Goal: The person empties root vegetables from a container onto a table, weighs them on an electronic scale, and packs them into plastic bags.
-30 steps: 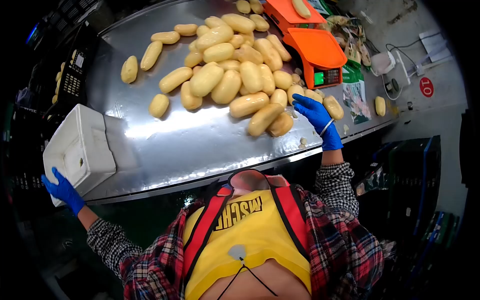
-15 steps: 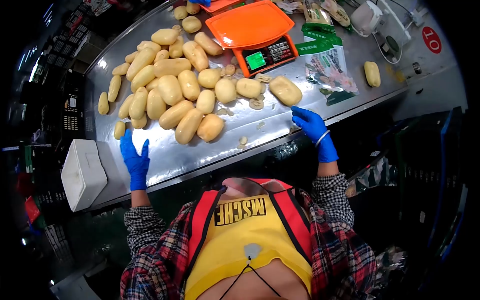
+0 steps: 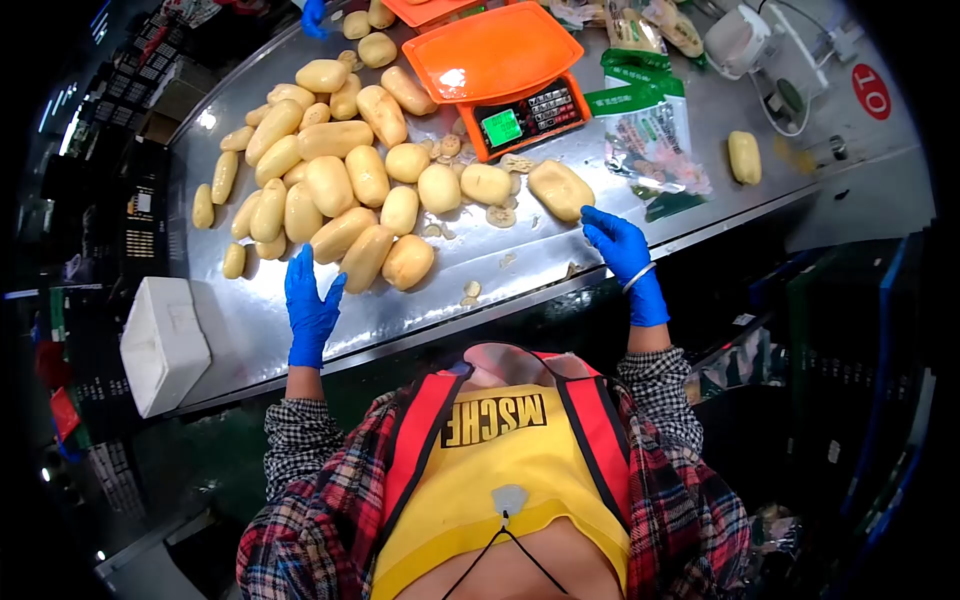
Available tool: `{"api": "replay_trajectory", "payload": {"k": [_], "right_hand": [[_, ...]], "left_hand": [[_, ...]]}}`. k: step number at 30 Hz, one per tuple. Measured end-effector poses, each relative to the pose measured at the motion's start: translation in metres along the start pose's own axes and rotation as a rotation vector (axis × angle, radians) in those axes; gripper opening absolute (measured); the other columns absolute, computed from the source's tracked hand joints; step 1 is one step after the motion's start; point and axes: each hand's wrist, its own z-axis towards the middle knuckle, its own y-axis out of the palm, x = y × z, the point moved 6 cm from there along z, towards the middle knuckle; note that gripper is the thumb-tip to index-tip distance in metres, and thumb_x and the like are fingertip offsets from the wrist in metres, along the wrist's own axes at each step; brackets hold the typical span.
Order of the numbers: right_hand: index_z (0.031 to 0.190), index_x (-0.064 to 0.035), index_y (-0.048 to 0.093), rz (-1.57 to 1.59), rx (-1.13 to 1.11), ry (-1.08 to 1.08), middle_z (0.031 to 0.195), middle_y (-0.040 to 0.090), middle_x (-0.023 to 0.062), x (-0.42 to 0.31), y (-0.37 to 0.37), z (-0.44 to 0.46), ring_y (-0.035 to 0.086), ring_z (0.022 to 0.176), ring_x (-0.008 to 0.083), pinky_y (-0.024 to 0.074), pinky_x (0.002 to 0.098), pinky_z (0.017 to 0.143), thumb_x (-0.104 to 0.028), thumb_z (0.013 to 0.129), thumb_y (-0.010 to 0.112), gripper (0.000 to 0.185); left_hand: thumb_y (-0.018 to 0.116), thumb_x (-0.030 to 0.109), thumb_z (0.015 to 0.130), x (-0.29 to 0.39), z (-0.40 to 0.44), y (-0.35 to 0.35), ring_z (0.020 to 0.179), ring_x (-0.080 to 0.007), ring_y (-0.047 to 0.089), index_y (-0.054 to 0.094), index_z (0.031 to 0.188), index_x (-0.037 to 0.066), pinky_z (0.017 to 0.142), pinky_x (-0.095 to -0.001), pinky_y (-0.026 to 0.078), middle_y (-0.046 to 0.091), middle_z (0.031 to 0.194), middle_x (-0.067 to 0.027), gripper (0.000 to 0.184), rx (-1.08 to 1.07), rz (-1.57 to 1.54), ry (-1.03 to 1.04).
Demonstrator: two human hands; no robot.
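Observation:
Peeled, pale-yellow lotus root pieces [image 3: 327, 185] lie in a wide pile on the steel table. My left hand [image 3: 312, 315], in a blue glove, is at the pile's near edge, thumb spread from the fingers and nothing in it. Its fingertips are close to a long lotus root piece [image 3: 367, 258]. My right hand [image 3: 618, 245], also blue-gloved with a pale band at the wrist, has its fingers stretched toward a single larger lotus root piece [image 3: 560, 190]. The fingertips are at that piece's lower right end; I cannot tell whether they touch. Thin cut slices [image 3: 500, 216] lie between.
An orange scale [image 3: 495, 55] with a lit green display stands behind the pile. Printed plastic bags [image 3: 650, 140] lie right of it, then one lone lotus root piece [image 3: 744, 158]. A white foam box [image 3: 165, 345] is at left. Another person's blue-gloved hand [image 3: 314, 17] shows at the top.
My left hand has moved right along the near edge of the pile. My right hand stays by the larger piece. The other person's gloved hand has shifted left, and the view has moved slightly.

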Motion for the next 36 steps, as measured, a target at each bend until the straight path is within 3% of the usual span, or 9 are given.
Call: {"api": "replay_trajectory", "payload": {"k": [5, 11, 14, 21, 27, 28, 31, 32, 36], "right_hand": [[0.133, -0.0036, 0.055, -0.386, 0.115, -0.179, 0.123, 0.063, 0.0167, -0.024, -0.024, 0.051, 0.062, 0.111, 0.0284, 0.0478, 0.0379, 0.096, -0.021, 0.084, 0.072, 0.055], [0.104, -0.0102, 0.062, -0.899, 0.148, -0.337, 0.134, 0.053, 0.0204, -0.06, 0.006, 0.157, 0.046, 0.126, 0.039, 0.0354, 0.0452, 0.108, -0.024, 0.07, 0.076, 0.039], [0.096, -0.0085, 0.062, -1.017, 0.127, -0.398, 0.116, 0.063, 0.0182, -0.056, 0.011, 0.192, 0.051, 0.122, 0.0369, 0.034, 0.046, 0.109, -0.024, 0.07, 0.077, 0.034], [0.082, -0.0109, 0.064, -1.027, 0.155, -0.316, 0.134, 0.055, 0.0202, -0.036, 0.015, 0.21, 0.044, 0.124, 0.0422, 0.0339, 0.0464, 0.106, -0.028, 0.061, 0.078, 0.03], [0.079, -0.0118, 0.063, -0.886, 0.038, -0.257, 0.107, 0.065, 0.0166, -0.034, 0.004, 0.225, 0.053, 0.11, 0.0357, 0.0396, 0.0448, 0.097, -0.018, 0.065, 0.07, 0.017], [0.078, -0.0129, 0.062, -0.943, 0.175, -0.402, 0.093, 0.066, 0.0161, -0.037, 0.005, 0.224, 0.059, 0.093, 0.0343, 0.0439, 0.0438, 0.088, -0.014, 0.066, 0.067, 0.013], [0.079, -0.012, 0.063, -0.732, 0.054, -0.281, 0.081, 0.066, 0.0151, -0.047, -0.006, 0.234, 0.061, 0.079, 0.0343, 0.048, 0.043, 0.08, -0.015, 0.068, 0.067, 0.012], [0.08, -0.0117, 0.064, -0.549, 0.213, -0.373, 0.075, 0.065, 0.0154, -0.031, -0.019, 0.243, 0.061, 0.072, 0.0358, 0.0499, 0.0443, 0.072, -0.017, 0.07, 0.068, 0.012], [0.098, -0.002, 0.066, -0.16, 0.513, -0.307, 0.092, 0.069, 0.0146, -0.019, -0.053, 0.281, 0.065, 0.086, 0.0281, 0.0509, 0.0377, 0.08, -0.027, 0.083, 0.072, 0.03]], "left_hand": [[0.075, 0.036, 0.079, 0.042, 0.03, 0.014, 0.133, -0.0433, 0.037, 0.029, 0.149, 0.004, 0.112, -0.0496, 0.028, 0.04, 0.144, -0.0236, 0.09, -0.046, -0.093, 0.05], [0.075, 0.043, 0.077, 0.067, 0.042, 0.025, 0.14, -0.0463, 0.022, 0.021, 0.153, 0.007, 0.114, -0.0532, 0.021, 0.03, 0.15, -0.0256, 0.1, -0.21, -0.026, -0.018], [0.074, 0.044, 0.076, 0.063, 0.04, 0.034, 0.142, -0.0462, 0.019, 0.021, 0.153, 0.007, 0.114, -0.0541, 0.017, 0.028, 0.152, -0.0244, 0.1, -0.204, -0.091, -0.015], [0.073, 0.046, 0.076, 0.059, 0.043, 0.047, 0.143, -0.0436, 0.019, 0.025, 0.152, 0.008, 0.115, -0.053, 0.015, 0.027, 0.153, -0.0245, 0.098, -0.204, -0.088, -0.082], [0.074, 0.046, 0.075, 0.053, 0.052, 0.047, 0.143, -0.0434, 0.021, 0.029, 0.15, 0.008, 0.115, -0.0524, 0.017, 0.029, 0.152, -0.0247, 0.095, -0.234, -0.092, -0.08], [0.075, 0.044, 0.075, 0.053, 0.052, 0.048, 0.142, -0.0437, 0.023, 0.03, 0.149, 0.008, 0.115, -0.0519, 0.019, 0.031, 0.151, -0.0241, 0.094, -0.231, -0.072, -0.077], [0.076, 0.039, 0.076, 0.053, 0.063, 0.04, 0.142, -0.0405, 0.026, 0.032, 0.148, 0.006, 0.115, -0.0497, 0.021, 0.037, 0.148, -0.0203, 0.09, -0.256, -0.061, -0.07], [0.076, 0.038, 0.076, 0.053, 0.064, 0.04, 0.141, -0.0416, 0.026, 0.032, 0.148, 0.006, 0.115, -0.0498, 0.021, 0.036, 0.149, -0.0202, 0.09, -0.274, -0.059, -0.083], [0.077, 0.04, 0.074, 0.05, 0.066, 0.033, 0.14, -0.0438, 0.028, 0.03, 0.149, 0.008, 0.113, -0.0515, 0.022, 0.034, 0.15, -0.0221, 0.095, -0.288, -0.033, -0.125]]}}
